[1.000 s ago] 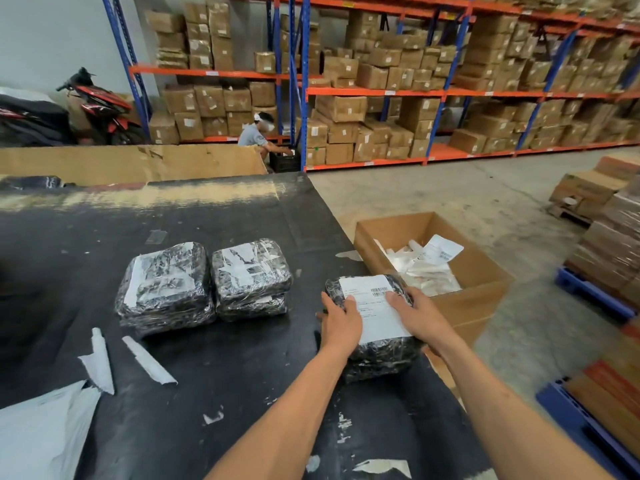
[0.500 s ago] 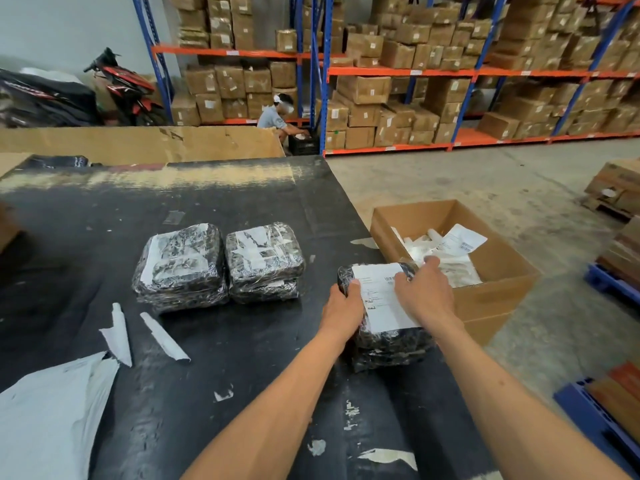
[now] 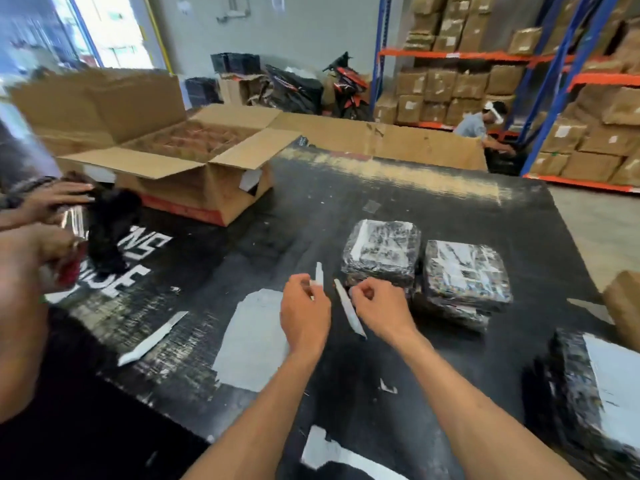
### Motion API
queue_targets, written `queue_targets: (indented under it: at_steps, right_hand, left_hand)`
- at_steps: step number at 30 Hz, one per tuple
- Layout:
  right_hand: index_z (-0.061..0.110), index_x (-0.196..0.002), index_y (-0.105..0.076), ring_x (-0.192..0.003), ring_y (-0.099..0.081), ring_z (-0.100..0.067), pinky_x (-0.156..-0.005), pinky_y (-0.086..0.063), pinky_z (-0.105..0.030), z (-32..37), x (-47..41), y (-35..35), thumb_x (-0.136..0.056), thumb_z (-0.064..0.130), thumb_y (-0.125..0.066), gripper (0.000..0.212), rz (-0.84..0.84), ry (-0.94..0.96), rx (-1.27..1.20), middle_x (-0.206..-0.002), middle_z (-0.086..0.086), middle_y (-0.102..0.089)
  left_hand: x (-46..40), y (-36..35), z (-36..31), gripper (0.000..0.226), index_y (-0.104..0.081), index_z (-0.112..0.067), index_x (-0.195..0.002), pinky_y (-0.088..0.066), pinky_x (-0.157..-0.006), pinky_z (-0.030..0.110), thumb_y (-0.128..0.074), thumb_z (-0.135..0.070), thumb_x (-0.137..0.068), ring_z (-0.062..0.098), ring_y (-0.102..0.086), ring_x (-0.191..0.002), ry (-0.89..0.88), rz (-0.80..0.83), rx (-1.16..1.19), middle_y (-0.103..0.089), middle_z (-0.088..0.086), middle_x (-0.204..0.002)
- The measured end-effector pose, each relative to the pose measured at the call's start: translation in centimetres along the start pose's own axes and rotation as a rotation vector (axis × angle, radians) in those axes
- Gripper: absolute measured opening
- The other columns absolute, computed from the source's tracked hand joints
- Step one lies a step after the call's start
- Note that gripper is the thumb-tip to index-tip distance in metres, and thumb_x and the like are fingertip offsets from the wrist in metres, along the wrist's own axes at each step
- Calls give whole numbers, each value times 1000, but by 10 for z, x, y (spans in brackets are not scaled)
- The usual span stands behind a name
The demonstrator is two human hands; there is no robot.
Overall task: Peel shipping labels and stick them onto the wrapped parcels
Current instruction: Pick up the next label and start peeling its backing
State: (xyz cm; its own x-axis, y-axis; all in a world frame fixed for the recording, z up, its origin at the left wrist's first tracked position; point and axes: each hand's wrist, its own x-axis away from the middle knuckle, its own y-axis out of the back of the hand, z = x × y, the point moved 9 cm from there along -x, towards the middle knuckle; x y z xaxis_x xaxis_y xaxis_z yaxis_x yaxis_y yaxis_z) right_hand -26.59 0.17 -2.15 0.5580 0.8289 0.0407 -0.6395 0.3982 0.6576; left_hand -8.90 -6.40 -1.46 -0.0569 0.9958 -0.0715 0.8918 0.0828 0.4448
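Note:
My left hand (image 3: 304,311) and right hand (image 3: 381,308) hover side by side over the black table (image 3: 450,209), fingers loosely curled, nothing plainly held. My left fingertips are by a small white paper strip (image 3: 319,273); a longer strip (image 3: 349,311) lies just left of my right hand. A grey-white label sheet (image 3: 251,341) lies flat left of my left hand. Two wrapped parcels (image 3: 381,251) (image 3: 464,275) sit beyond my right hand. A third parcel (image 3: 568,393) with a white label (image 3: 616,389) on top lies at the lower right.
An open cardboard box (image 3: 194,157) stands at the table's far left. Another person's hands (image 3: 45,206) handle a dark item at the left edge. Paper scraps (image 3: 152,339) (image 3: 332,455) litter the table. A box corner (image 3: 623,299) shows at right; a person (image 3: 479,124) crouches by the shelves.
Both hands have left the labelled parcel and moved left to the paper strips. The view has swung left, so that parcel now lies at the lower right.

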Motion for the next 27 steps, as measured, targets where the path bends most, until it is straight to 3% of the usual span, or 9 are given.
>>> queue_targets:
  at_steps: [3,6,8,13,16,18,21,24,27]
  right_hand:
    - [17,-64,-59,-72,-70,-26,-68,-55,-34,15,-6,-65,-89,59,-59,49,192,-123,56,-74,-5,-73]
    - [11,-78,-63,-67,-72,-20,-57,-62,-31,16,-4,-113,-80,64,-71,53,339,-258,-45,-75,-5,-72]
    - [10,-89,-67,-73,-74,-18,-59,-63,-31,14,-5,-134,-75,56,-81,50,379,-302,-115,-82,-5,-74]
    - [5,-79,-67,-84,-76,-29,-71,-65,-44,13,-17,-142,-80,25,-83,26,324,-320,-180,-88,-14,-75]
    - [4,-96,-69,-84,-73,-26,-59,-62,-30,12,-20,-134,-87,19,-77,19,351,-322,-168,-96,-12,-70]
    - [0,-114,-69,-85,-71,-23,-54,-57,-23,11,-21,-127,-86,16,-79,34,348,-337,-225,-110,-15,-71]
    - [-6,-112,-70,-85,-73,-25,-56,-60,-29,19,-24,-109,-84,5,-80,32,282,-363,-365,-110,-20,-73]
    - [-4,-115,-70,-87,-74,-28,-59,-60,-28,38,-27,-91,-88,-1,-74,28,277,-328,-525,-106,-23,-76]
    - [3,-114,-71,-92,-76,-26,-65,-60,-28,54,-29,-71,-90,3,-74,25,260,-280,-664,-107,-20,-77]
  left_hand:
    - [-34,39,34,31,-64,-9,-122,-42,-97,42,-59,-16,-92,34,-54,-116,-35,-10,-277,-63,13,-122]
    - [-51,52,67,37,-62,-7,-127,-40,-103,41,-57,-21,-93,35,-51,-125,-7,129,-443,-60,14,-132]
    - [-52,53,79,41,-59,-5,-133,-38,-107,38,-57,-21,-95,34,-48,-131,21,208,-407,-57,14,-139]
    - [-56,51,85,46,-58,-4,-135,-36,-110,39,-60,-22,-93,35,-49,-130,-31,226,-412,-56,16,-139]
    - [-59,50,85,44,-58,-7,-134,-35,-110,40,-59,-25,-94,35,-47,-129,-43,210,-458,-56,15,-137]
    - [-59,50,81,45,-56,-9,-136,-34,-111,41,-57,-28,-96,34,-43,-131,-67,201,-509,-53,14,-139]
    - [-58,45,69,54,-46,-14,-146,-24,-118,41,-55,-31,-95,31,-25,-145,-226,260,-448,-37,11,-155]
    - [-40,27,43,66,-39,-17,-153,-10,-125,37,-58,-35,-93,21,-9,-154,-601,430,-370,-17,2,-166]
    - [-29,20,14,64,-57,-6,-140,-39,-116,41,-78,-16,-81,24,-48,-139,-919,297,-437,-49,11,-152]
